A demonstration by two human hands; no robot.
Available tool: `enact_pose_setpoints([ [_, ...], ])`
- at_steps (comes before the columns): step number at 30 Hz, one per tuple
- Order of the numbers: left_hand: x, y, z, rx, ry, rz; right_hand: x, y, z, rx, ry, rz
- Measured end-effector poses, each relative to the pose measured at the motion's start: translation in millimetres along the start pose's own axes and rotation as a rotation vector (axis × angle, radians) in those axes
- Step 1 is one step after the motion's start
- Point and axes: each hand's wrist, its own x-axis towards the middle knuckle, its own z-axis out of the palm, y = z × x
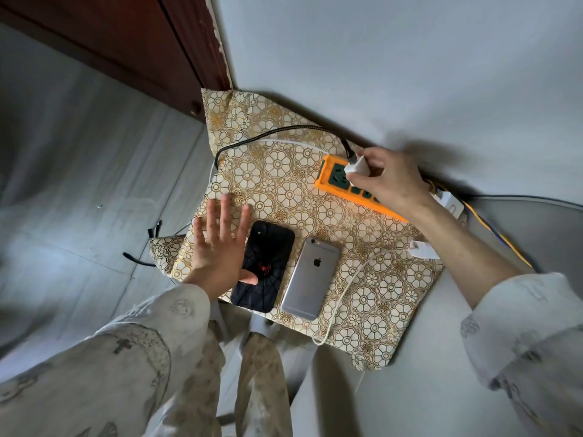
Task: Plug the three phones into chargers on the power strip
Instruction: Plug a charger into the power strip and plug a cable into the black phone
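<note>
A small table draped in a gold floral-patterned cloth sits pushed into the corner; take it as the landmark. Behind it and to its right rises a plain pale grey-white wall, and to its far left stands a dark red-brown wooden cabinet with a chipped edge strip where it meets the wall and a round knob low on its door. Left of the cloth, the floor is pale grey boards, dimly and evenly lit.

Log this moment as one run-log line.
right hand: holds white charger at orange power strip | left hand: open beside black phone | silver phone: lying flat
</note>
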Motion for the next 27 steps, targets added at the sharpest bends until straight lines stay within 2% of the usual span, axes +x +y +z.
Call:
enact_pose_setpoints([
  [6, 0.3, -0.5, 0.3, -0.015, 0.003, 0.006, 3.3, 2.1, 3.7, 0.048, 0.020, 0.008],
  [11, 1.2, -1.9, 2.2, -0.025, 0.019, 0.017, 1.6, 7.3, 2.0, 0.286, 0.001, 0.030],
  [18, 0.5, -3.0, 2.7, -0.015, 0.025, 0.019, -2.5, 18.8, 0.1, 0.323, -0.012, 0.056],
  [23, 0.1, -2.8, 1.8, -0.017, 0.020, 0.017, -2.4, 24.0, 6.4, 0.221, -0.010, 0.032],
  [27, -0.4, -2.8, 1.6, -0.030, 0.017, 0.015, 0.4, 21.6, 13.3, -0.049, 0.090, -0.104],
])
